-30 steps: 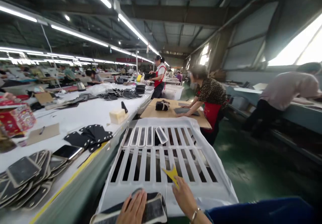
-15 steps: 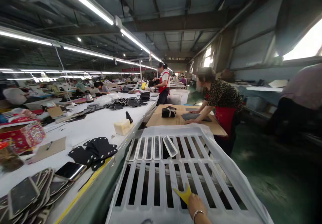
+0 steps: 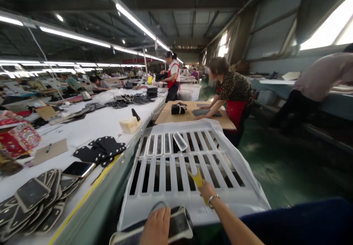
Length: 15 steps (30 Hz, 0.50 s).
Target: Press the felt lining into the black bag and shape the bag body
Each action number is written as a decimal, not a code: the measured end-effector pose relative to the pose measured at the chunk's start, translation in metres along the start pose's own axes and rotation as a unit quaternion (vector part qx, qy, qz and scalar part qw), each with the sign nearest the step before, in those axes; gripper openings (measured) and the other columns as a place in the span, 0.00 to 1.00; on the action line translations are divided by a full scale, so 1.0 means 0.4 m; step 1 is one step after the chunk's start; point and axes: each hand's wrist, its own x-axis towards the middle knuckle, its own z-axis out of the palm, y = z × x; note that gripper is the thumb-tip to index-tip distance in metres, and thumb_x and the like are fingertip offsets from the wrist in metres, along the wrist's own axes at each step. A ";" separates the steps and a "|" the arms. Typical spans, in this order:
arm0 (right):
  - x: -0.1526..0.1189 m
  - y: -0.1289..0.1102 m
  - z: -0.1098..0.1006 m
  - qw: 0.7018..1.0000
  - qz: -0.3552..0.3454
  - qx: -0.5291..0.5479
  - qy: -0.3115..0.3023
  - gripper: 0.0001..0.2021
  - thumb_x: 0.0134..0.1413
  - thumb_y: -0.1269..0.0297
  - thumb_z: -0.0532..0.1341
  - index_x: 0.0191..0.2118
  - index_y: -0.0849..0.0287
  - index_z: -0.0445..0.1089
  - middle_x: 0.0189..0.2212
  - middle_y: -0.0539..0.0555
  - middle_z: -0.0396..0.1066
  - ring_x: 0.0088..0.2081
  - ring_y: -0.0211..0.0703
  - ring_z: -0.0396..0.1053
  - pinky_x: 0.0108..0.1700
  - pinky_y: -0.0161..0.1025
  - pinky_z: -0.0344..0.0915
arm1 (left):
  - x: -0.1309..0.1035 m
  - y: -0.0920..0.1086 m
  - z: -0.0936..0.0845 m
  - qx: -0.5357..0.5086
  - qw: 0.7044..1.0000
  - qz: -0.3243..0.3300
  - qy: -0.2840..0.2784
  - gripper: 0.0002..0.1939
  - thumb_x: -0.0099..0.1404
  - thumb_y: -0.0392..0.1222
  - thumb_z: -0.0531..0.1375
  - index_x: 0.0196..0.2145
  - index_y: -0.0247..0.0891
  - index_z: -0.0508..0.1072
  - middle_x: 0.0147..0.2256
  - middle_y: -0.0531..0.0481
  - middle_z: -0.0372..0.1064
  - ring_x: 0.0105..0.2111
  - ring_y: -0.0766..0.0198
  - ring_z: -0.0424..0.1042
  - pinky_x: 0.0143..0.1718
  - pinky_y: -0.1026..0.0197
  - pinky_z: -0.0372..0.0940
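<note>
1. The right hand has its fingers closed around the yellow tool; the forked end points out, away from the person, above the slots of the white rack. I cannot tell if the fork touches a bar.

2. The left hand lies with its fingers close together over the dark piece with pale rim, at the near left corner of the rack. The thumb is not clear, so I cannot tell if it pinches or only presses.

3. In my judgement, this piece could slide off the near edge, if the left hand lifts or pushes unevenly. The yellow tool could drop through a slot if the right fingers become loose, or its fork could catch on a bar.

4. Near the far left corner of the rack, pale-rimmed strips stand in a row. Beside them one strip lies slanted; a knock to the rack could perhaps shift it.

5. On the bench, the phone lies near the right edge, touching the pile of dark pieces; a sleeve brushing there could push it off.
</note>
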 end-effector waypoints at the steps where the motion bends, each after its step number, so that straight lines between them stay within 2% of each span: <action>1: -0.018 -0.003 -0.005 1.000 -0.003 0.019 -0.007 0.13 0.50 0.74 0.53 0.43 0.63 0.65 0.30 0.54 0.71 0.27 0.37 0.69 0.28 0.34 0.65 | -0.004 0.010 -0.008 0.003 1.000 -0.017 0.008 0.43 0.46 0.51 0.64 0.56 0.25 0.62 0.54 0.32 0.61 0.52 0.41 0.61 0.56 0.49 0.55; 2: -0.037 -0.004 -0.009 0.999 -0.011 0.035 -0.014 0.15 0.51 0.73 0.52 0.46 0.62 0.64 0.34 0.55 0.71 0.29 0.36 0.69 0.28 0.32 0.65 | -0.008 0.017 -0.015 0.002 1.000 -0.017 0.000 0.46 0.43 0.53 0.64 0.56 0.24 0.61 0.54 0.32 0.60 0.52 0.42 0.60 0.56 0.48 0.54; 4: -0.080 -0.004 -0.016 0.997 -0.031 0.059 -0.031 0.16 0.52 0.72 0.49 0.47 0.59 0.64 0.37 0.54 0.69 0.31 0.34 0.68 0.29 0.30 0.63 | -0.012 0.027 -0.027 0.000 1.000 -0.014 -0.007 0.45 0.44 0.54 0.63 0.55 0.25 0.61 0.53 0.33 0.61 0.52 0.44 0.60 0.55 0.50 0.54; 8: -0.196 -0.011 -0.049 0.991 -0.087 0.073 -0.066 0.14 0.53 0.67 0.51 0.44 0.61 0.66 0.27 0.50 0.67 0.28 0.36 0.64 0.31 0.33 0.61 | -0.021 0.032 -0.036 -0.003 1.000 -0.002 0.020 0.40 0.46 0.55 0.60 0.53 0.28 0.62 0.49 0.35 0.63 0.49 0.48 0.62 0.53 0.51 0.55; 11: -0.283 -0.032 -0.090 0.981 -0.151 0.076 -0.100 0.17 0.54 0.56 0.54 0.44 0.62 0.67 0.29 0.50 0.68 0.31 0.39 0.65 0.34 0.35 0.61 | -0.026 0.033 -0.034 -0.001 0.999 0.002 0.035 0.38 0.46 0.56 0.60 0.50 0.29 0.64 0.47 0.36 0.64 0.46 0.48 0.63 0.51 0.51 0.56; 13: -0.323 -0.053 -0.114 0.973 -0.189 0.044 -0.126 0.20 0.57 0.51 0.51 0.44 0.60 0.68 0.35 0.52 0.70 0.36 0.41 0.66 0.38 0.35 0.62 | -0.026 0.031 -0.035 0.000 0.999 0.005 0.038 0.37 0.45 0.57 0.60 0.48 0.30 0.64 0.45 0.37 0.64 0.45 0.48 0.63 0.49 0.51 0.57; 15: -0.343 -0.080 -0.129 0.969 -0.201 -0.030 -0.138 0.23 0.62 0.50 0.42 0.42 0.60 0.68 0.38 0.54 0.71 0.38 0.41 0.67 0.40 0.35 0.62 | -0.023 0.029 -0.038 0.002 0.999 0.011 0.036 0.36 0.44 0.57 0.61 0.47 0.31 0.65 0.44 0.38 0.65 0.44 0.48 0.64 0.48 0.51 0.57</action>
